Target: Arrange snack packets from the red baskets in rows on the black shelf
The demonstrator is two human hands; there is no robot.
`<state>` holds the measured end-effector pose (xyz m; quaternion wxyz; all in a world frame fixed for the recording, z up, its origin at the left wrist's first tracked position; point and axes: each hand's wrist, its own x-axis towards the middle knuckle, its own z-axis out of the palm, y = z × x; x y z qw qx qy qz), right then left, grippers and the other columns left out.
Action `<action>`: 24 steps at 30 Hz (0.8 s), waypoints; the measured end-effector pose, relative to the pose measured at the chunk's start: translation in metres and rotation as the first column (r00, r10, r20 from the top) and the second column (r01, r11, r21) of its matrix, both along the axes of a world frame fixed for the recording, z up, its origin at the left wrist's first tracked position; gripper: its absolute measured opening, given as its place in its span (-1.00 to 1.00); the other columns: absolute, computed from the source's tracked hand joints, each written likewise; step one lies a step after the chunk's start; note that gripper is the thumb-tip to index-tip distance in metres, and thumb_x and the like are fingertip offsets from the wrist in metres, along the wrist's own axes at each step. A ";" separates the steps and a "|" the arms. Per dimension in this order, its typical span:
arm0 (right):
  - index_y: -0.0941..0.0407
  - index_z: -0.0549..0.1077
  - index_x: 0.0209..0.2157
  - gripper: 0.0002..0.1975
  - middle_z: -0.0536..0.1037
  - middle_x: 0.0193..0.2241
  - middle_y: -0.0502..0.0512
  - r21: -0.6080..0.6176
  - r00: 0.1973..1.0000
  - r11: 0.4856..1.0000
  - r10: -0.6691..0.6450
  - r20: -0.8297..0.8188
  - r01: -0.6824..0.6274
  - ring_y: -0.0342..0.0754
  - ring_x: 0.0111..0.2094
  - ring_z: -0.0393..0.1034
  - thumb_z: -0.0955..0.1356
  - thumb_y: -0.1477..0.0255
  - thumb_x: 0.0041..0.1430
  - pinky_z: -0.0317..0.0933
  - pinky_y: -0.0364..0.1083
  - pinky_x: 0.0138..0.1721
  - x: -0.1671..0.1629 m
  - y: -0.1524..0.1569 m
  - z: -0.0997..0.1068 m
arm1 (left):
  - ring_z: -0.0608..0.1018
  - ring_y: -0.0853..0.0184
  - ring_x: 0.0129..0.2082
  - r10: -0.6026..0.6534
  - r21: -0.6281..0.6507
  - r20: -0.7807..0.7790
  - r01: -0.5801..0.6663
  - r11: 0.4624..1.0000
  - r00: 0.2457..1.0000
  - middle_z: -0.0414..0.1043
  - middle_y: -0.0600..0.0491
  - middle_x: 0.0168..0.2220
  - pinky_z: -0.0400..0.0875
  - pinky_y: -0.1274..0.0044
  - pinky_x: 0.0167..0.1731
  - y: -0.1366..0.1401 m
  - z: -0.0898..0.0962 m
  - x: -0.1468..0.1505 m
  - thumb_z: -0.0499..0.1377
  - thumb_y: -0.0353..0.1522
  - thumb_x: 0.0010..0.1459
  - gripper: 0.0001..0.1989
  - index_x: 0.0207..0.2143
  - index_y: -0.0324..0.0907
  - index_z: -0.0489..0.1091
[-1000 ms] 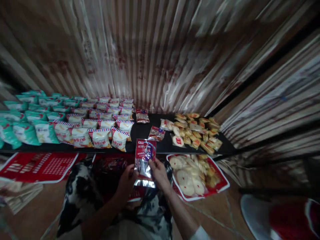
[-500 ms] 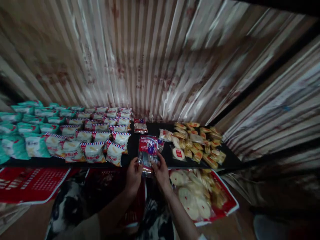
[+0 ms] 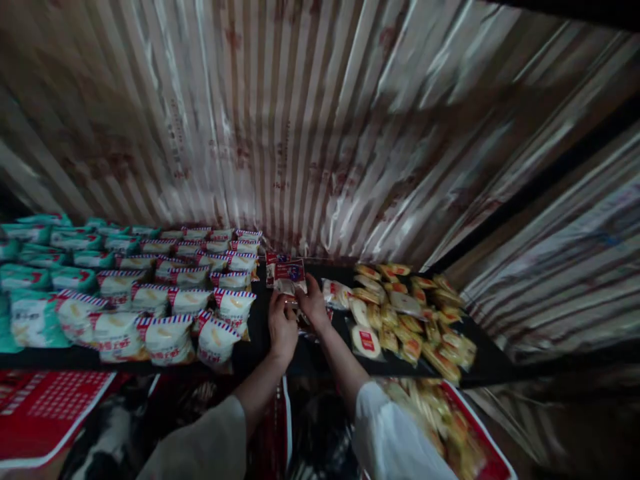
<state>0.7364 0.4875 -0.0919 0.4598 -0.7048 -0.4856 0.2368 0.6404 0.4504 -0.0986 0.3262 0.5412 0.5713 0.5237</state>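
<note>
Both my hands hold a red and clear snack packet point(image 3: 289, 272) at the back of the black shelf point(image 3: 253, 353). My left hand point(image 3: 283, 327) grips its near left edge, and my right hand point(image 3: 313, 303) its right edge. Partly covered by it, another red packet point(image 3: 271, 268) lies just behind and to the left. Below my right hand, a further packet point(image 3: 306, 323) shows only in part. Left of my hands stand rows of white snack bags point(image 3: 173, 339) with striped tops. A clear-wrapped white packet point(image 3: 336, 294) lies close by on the right.
Teal bags point(image 3: 37, 319) fill the shelf's left end. Small yellow wrapped snacks point(image 3: 395, 313) are heaped on the right, with a round pale one point(image 3: 367, 341) in front. Red baskets point(image 3: 480, 427) sit below the shelf edge. A striped sheet point(image 3: 300, 133) hangs behind.
My hands have carried the red packet from the shelf's front edge away from me to the back, beside the other red packet. The camera view has shifted too.
</note>
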 end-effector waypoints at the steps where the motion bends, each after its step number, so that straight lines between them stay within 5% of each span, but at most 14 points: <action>1: 0.18 0.28 0.13 -0.46 0.55 -0.13 0.20 -0.008 1.000 1.000 0.020 0.019 -0.019 0.02 -0.23 0.46 0.26 0.38 0.09 0.29 -0.02 -0.12 0.000 0.006 -0.001 | 0.36 0.14 0.14 -0.002 0.004 -0.008 0.002 1.000 1.000 0.39 -0.11 0.04 0.20 0.26 0.19 0.006 -0.003 0.001 0.01 -0.56 0.06 -0.67 -0.19 -0.18 0.48; 8: 0.17 0.41 0.02 -0.59 0.56 -0.16 0.17 -0.141 0.959 0.983 0.147 0.243 -0.115 0.00 -0.19 0.44 0.24 0.49 0.12 0.26 -0.06 -0.10 0.002 0.029 -0.011 | 0.33 0.13 0.17 0.006 0.035 -0.034 -0.005 0.999 0.999 0.38 -0.12 0.05 0.14 0.26 0.22 0.022 -0.031 -0.002 0.00 -0.57 0.02 -0.63 -0.17 -0.21 0.46; 15: 0.21 0.49 -0.09 -0.68 0.47 0.00 0.31 -0.126 0.787 0.973 0.231 0.572 -0.193 0.10 0.09 0.27 0.23 0.53 0.17 0.06 0.03 0.13 -0.005 0.035 -0.014 | 0.31 0.15 0.18 -0.009 0.030 -0.054 0.011 0.999 0.999 0.37 -0.11 0.05 0.14 0.27 0.22 0.021 -0.048 -0.005 -0.01 -0.56 0.05 -0.64 -0.17 -0.19 0.45; 19: 0.20 0.42 0.04 -0.60 0.46 0.05 0.24 -0.124 0.697 0.942 0.314 0.645 -0.311 0.11 0.23 0.08 0.24 0.57 0.16 -0.14 0.12 0.25 -0.013 0.052 -0.018 | 0.29 0.12 0.20 0.003 0.024 -0.079 -0.001 1.000 0.997 0.34 -0.12 0.09 0.12 0.26 0.23 0.019 -0.054 -0.002 -0.02 -0.55 0.06 -0.62 -0.12 -0.19 0.44; 24: 0.12 0.32 0.15 -0.53 0.25 0.21 0.30 -0.217 0.736 0.947 0.322 0.595 -0.238 0.18 0.27 -0.01 0.29 0.35 0.21 -0.06 0.16 0.21 -0.023 0.068 -0.024 | 0.21 0.08 0.24 0.003 0.064 -0.212 0.011 0.998 0.977 0.31 -0.21 0.12 0.08 0.21 0.25 0.015 -0.059 -0.001 -0.03 -0.55 0.07 -0.57 -0.03 -0.29 0.40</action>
